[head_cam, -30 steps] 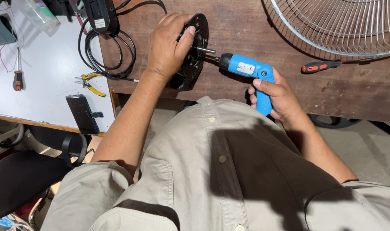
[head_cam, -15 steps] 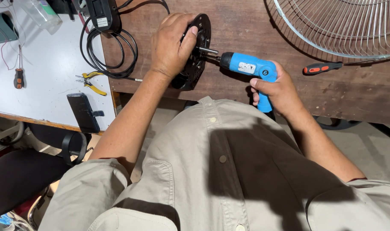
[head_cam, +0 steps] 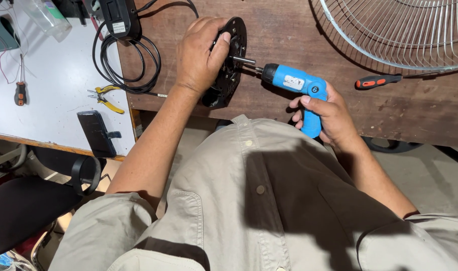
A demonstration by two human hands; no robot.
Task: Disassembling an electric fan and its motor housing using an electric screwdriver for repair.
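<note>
Both hands are busy on one part at the near edge of a brown wooden workbench (head_cam: 299,30). The left hand (head_cam: 201,55) is closed around a round black plastic disc (head_cam: 232,60), seemingly a fan housing plate, holding it upright on its edge, thumb pressed over the rim. The right hand (head_cam: 329,113) grips the handle of a blue cordless screwdriver (head_cam: 297,88) held level, its bit meeting a metal shaft or fastener (head_cam: 244,61) on the disc's face.

Judging from this, the work stands mid-way: the driver is engaged with the disc, but whether a screw is going in or coming out cannot be told, and no loose screws show on the bench. A wire fan guard (head_cam: 405,30) lies separate at the far right, so the fan is in pieces, not whole. A red-and-black hand screwdriver (head_cam: 377,80) rests just beside the guard, unused.

Off to the left, a white table (head_cam: 58,95) carries yellow-handled pliers (head_cam: 106,98), a second small screwdriver (head_cam: 20,90), a coiled black cable (head_cam: 126,62) and a black phone (head_cam: 96,133).
</note>
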